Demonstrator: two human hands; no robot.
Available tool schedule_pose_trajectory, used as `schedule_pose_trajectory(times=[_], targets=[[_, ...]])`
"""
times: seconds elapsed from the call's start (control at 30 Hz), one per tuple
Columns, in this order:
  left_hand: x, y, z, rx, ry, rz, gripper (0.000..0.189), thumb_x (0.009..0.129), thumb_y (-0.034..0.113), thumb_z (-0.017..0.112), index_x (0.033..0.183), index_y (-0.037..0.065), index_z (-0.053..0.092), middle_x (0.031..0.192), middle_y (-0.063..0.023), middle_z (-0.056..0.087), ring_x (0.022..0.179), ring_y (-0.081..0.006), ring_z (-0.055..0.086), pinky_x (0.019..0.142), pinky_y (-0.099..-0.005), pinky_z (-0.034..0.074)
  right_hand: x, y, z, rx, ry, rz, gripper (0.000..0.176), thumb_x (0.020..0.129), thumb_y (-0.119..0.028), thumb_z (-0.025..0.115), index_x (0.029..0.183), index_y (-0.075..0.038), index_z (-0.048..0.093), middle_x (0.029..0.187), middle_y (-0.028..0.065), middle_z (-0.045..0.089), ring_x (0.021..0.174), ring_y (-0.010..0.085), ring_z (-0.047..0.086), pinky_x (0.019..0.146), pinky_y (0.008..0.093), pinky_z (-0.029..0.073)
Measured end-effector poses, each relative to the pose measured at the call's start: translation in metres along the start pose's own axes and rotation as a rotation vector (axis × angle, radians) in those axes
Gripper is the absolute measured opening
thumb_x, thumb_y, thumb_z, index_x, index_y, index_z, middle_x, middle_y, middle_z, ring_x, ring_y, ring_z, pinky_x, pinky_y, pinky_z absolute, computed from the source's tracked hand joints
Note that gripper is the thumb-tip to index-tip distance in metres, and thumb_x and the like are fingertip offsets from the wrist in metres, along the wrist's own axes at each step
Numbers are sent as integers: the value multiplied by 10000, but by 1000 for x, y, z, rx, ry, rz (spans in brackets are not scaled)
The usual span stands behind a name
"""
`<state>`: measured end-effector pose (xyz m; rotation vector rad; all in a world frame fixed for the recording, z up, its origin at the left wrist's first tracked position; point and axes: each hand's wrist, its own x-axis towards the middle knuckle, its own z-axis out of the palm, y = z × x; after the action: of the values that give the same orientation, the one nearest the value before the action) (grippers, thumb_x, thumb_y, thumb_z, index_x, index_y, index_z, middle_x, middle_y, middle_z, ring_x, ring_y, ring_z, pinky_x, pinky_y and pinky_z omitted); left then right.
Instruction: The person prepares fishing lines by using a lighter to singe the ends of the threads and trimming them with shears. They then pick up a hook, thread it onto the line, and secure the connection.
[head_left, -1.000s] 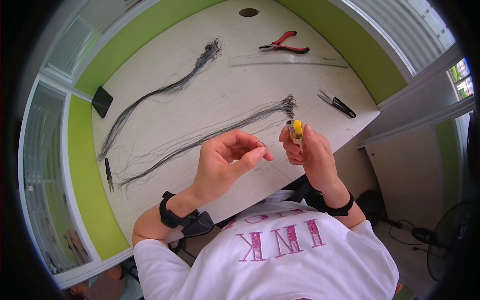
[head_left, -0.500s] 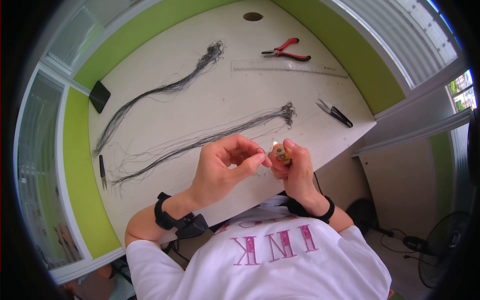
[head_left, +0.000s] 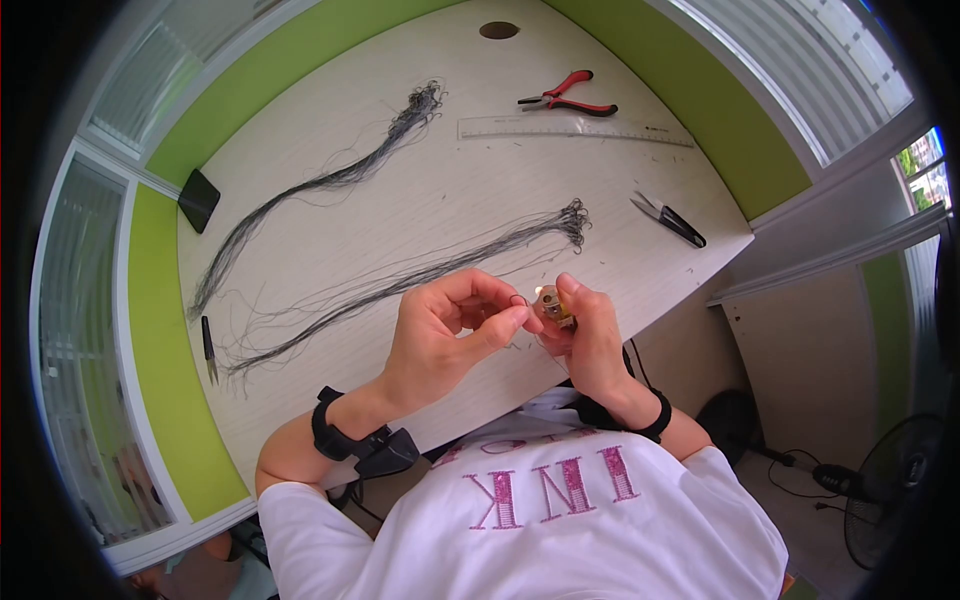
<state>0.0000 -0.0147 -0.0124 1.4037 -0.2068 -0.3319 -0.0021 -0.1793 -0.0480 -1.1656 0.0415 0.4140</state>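
I see the left hand (head_left: pixel 445 325) with its thumb and forefinger pressed together on a small dark hook (head_left: pixel 519 299). Just beside it, the right hand (head_left: pixel 592 345) has its fingers wrapped around a lighter (head_left: pixel 553 304), which shows a small bright flame (head_left: pixel 541 290). Both things are above the pale table (head_left: pixel 480 185), near a bundle of dark lines (head_left: pixel 490 248).

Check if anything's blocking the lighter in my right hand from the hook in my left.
Nothing visible stands between the lighter in your right hand and the small hook in your left hand; only a narrow gap shows. Your left fingertips sit close beside the lighter.
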Motion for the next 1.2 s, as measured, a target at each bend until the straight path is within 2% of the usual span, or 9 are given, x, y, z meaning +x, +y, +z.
schedule_pose_trajectory(times=[0.03,0.17,0.23,0.3,0.87,0.93,0.97,1.03,1.2], targets=[[0,0,2,4,25,16,36,829,28,552,850,1,566,803,-99,644,590,-19,454,511,-163,363,0,0,-1,1,0,0,439,915,-401,377,666,-51,465,571,-20,384,495,52,256,441,219,192],[0,1,0,6,31,16,39,826,33,552,846,2,566,796,-100,645,580,-17,446,505,-164,358,0,-1,-3,-30,-7,-157,462,916,-440,358,681,-57,464,582,-18,394,521,52,257,463,216,194],[-1,2,-4,-40,-51,-46,111,847,63,581,916,-23,571,856,-83,624,811,-121,616,731,-227,482,0,-1,-3,-70,-20,-272,469,915,-451,351,683,-59,462,583,-19,394,527,51,256,468,217,194],[0,2,-4,-76,-58,-46,108,851,57,574,919,-27,568,859,-87,622,823,-129,613,746,-239,485,1,2,-4,-23,15,-315,479,914,-462,348,663,-65,446,579,-22,382,529,50,256,465,222,193],[1,1,-2,-113,-66,-83,101,851,40,571,916,-37,562,856,-102,624,826,-143,611,791,-275,492,2,6,-4,55,-20,-29,413,893,-392,387,601,-100,354,541,-28,346,485,57,237,431,234,176],[2,0,4,-78,29,-38,55,814,65,561,825,11,566,759,-116,637,535,-37,435,485,-174,356,1,7,-4,58,-25,-23,410,890,-395,395,608,-101,357,542,-27,350,487,57,243,432,231,180],[2,0,1,-77,28,-39,55,814,65,561,825,11,566,759,-116,637,535,-37,435,485,-174,356,1,8,-3,66,-20,-26,407,891,-393,395,611,-100,360,543,-26,355,489,57,249,434,228,183],[2,0,-5,-122,-66,-68,93,851,37,569,913,-32,564,852,-110,629,824,-140,611,782,-265,490,1,8,-3,75,-15,-30,404,892,-391,394,614,-99,363,544,-24,360,491,57,256,435,226,187],[1,-1,-6,-106,-69,-79,94,852,38,569,917,-30,562,857,-113,632,827,-139,611,768,-255,487,0,8,-1,90,8,-7,395,895,-382,395,625,-95,372,544,-21,366,492,58,262,433,227,188]])
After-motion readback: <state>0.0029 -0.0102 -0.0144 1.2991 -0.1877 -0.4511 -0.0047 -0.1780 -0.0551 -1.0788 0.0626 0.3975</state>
